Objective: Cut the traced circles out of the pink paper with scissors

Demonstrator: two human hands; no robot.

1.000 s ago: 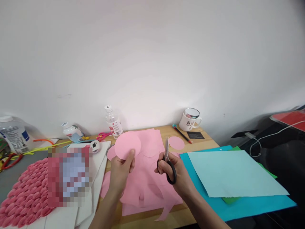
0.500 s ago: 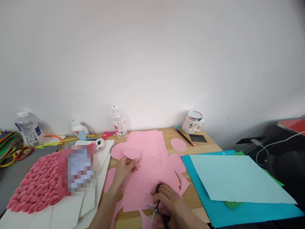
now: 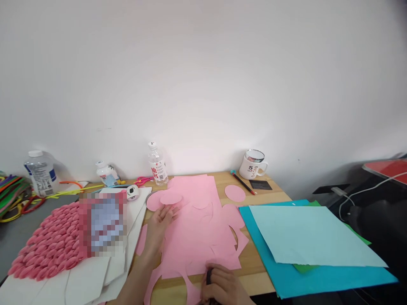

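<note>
My left hand (image 3: 163,220) reaches over the pink paper, its fingers loosely spread at the near edge of a cut pink paper circle (image 3: 171,197). That circle overlaps another pink circle (image 3: 153,201) to its left. My right hand (image 3: 222,284) is wrapped around scissors with black handles (image 3: 209,276) at the bottom of the view; their blades are mostly hidden. Between the hands lie pink paper sheets (image 3: 190,245) with faint curved outlines. Pink offcuts with rounded cut-outs surround them, and one more pink circle (image 3: 235,193) rests on the right.
Teal and pale blue sheets (image 3: 318,237) cover the right side. A mug (image 3: 251,167), a pencil (image 3: 243,183) and a black card (image 3: 260,184) stand or lie behind. A plastic bottle (image 3: 158,167) is near the wall. Left is a pink petalled piece (image 3: 51,241) on white boards.
My left hand has loosened its pinch, and the circle has moved slightly left and away from me. My right hand has drawn the scissors down, so the blades no longer show clearly.
</note>
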